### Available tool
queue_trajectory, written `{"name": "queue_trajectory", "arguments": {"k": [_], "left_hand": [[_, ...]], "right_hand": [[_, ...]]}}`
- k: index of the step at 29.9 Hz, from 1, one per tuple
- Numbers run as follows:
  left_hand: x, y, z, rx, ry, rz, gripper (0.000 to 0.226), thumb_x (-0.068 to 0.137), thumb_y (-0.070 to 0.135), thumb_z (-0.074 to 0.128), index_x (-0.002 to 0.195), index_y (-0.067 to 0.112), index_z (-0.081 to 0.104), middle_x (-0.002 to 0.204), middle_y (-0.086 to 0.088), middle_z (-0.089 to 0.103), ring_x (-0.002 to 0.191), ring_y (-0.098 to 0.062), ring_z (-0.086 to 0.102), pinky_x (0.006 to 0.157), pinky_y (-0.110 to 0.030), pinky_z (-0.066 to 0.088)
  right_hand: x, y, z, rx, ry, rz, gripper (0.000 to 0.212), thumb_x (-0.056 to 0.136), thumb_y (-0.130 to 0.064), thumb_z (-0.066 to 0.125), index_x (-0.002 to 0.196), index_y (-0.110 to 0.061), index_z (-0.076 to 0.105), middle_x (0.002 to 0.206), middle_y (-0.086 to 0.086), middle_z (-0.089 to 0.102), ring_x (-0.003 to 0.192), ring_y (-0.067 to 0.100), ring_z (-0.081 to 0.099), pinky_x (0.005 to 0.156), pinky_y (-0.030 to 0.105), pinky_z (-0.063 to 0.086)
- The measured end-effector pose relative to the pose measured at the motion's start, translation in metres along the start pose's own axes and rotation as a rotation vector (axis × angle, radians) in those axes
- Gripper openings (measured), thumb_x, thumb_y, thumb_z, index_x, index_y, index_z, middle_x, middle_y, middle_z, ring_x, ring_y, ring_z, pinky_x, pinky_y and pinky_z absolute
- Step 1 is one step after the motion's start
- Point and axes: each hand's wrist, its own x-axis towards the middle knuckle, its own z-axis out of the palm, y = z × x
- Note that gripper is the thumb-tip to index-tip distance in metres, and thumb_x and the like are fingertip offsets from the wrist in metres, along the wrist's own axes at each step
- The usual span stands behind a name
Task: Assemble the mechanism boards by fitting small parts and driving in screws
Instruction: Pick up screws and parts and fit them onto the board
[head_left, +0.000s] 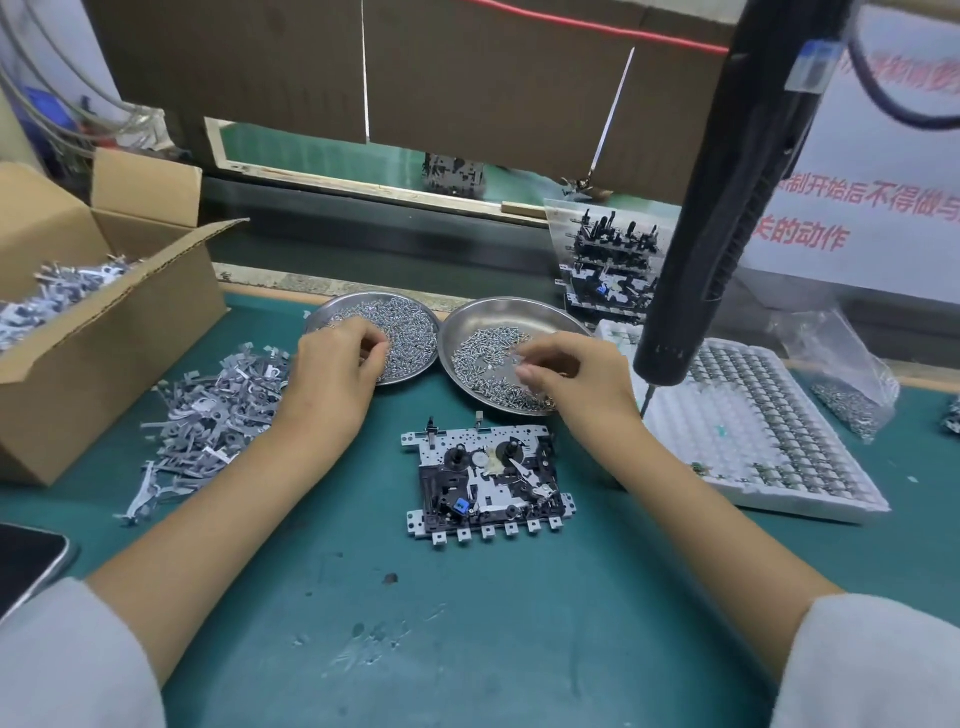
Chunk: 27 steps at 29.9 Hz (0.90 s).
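A mechanism board (488, 480) lies flat on the green mat, in the middle between my forearms. Behind it stand two round steel dishes of small screws. My left hand (332, 374) reaches into the left dish (415, 317), its fingers curled down among the screws. My right hand (566, 376) hovers over the right dish (478, 325), thumb and fingers brought together in a pinch; whether they hold a screw is too small to tell. A black electric screwdriver (727, 197) hangs at the right, its tip just right of my right hand.
A heap of grey metal stampings (208, 415) lies left of the board, beside an open cardboard box (104, 332) holding more. A white tray of small parts (753, 426) sits right. Finished boards (610, 265) stand stacked behind it. A phone (26, 561) lies at the left edge.
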Motion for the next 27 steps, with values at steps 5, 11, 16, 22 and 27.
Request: {"name": "queue_trajectory", "arguments": {"k": [5, 11, 16, 22, 27], "left_hand": [[0.0, 0.006, 0.001, 0.015, -0.047, 0.002, 0.01, 0.093, 0.01, 0.055, 0.095, 0.003, 0.062, 0.093, -0.016, 0.067, 0.089, -0.034, 0.06, 0.081, -0.045, 0.047], [-0.003, 0.003, 0.002, 0.047, -0.092, 0.044, 0.011, 0.095, 0.014, 0.054, 0.097, 0.004, 0.059, 0.091, -0.016, 0.065, 0.088, -0.034, 0.058, 0.079, -0.047, 0.047], [-0.004, 0.004, 0.002, 0.131, -0.061, 0.097, 0.014, 0.096, 0.018, 0.053, 0.098, 0.005, 0.06, 0.089, -0.017, 0.066, 0.087, -0.037, 0.058, 0.08, -0.047, 0.046], [-0.008, 0.015, -0.004, 0.048, 0.041, 0.164, 0.013, 0.091, 0.014, 0.061, 0.092, 0.003, 0.067, 0.091, -0.014, 0.064, 0.087, -0.034, 0.057, 0.086, -0.048, 0.043], [-0.016, 0.027, -0.006, -0.113, 0.071, 0.16, 0.008, 0.089, 0.011, 0.062, 0.093, 0.008, 0.069, 0.084, 0.0, 0.066, 0.078, -0.02, 0.059, 0.077, -0.029, 0.044]], "right_hand": [[-0.03, -0.003, -0.01, 0.304, -0.043, 0.033, 0.029, 0.074, 0.005, 0.074, 0.076, -0.024, 0.072, 0.073, -0.01, 0.073, 0.071, 0.003, 0.068, 0.069, 0.012, 0.05], [-0.049, 0.0, -0.017, 0.388, 0.043, 0.068, 0.024, 0.075, 0.0, 0.076, 0.077, -0.024, 0.073, 0.078, -0.003, 0.074, 0.074, 0.01, 0.07, 0.069, 0.014, 0.051], [-0.051, 0.0, -0.018, 0.397, 0.065, 0.087, 0.024, 0.075, 0.0, 0.075, 0.077, -0.024, 0.073, 0.079, -0.002, 0.074, 0.075, 0.013, 0.07, 0.074, 0.018, 0.054], [-0.055, -0.005, -0.018, 0.551, 0.069, 0.097, 0.023, 0.075, 0.003, 0.074, 0.08, -0.02, 0.074, 0.078, 0.003, 0.074, 0.073, 0.014, 0.071, 0.07, 0.018, 0.054], [-0.059, -0.008, -0.016, 0.787, 0.064, 0.148, 0.018, 0.076, 0.006, 0.07, 0.088, -0.008, 0.071, 0.078, 0.009, 0.073, 0.074, 0.018, 0.07, 0.069, 0.021, 0.054]]}}
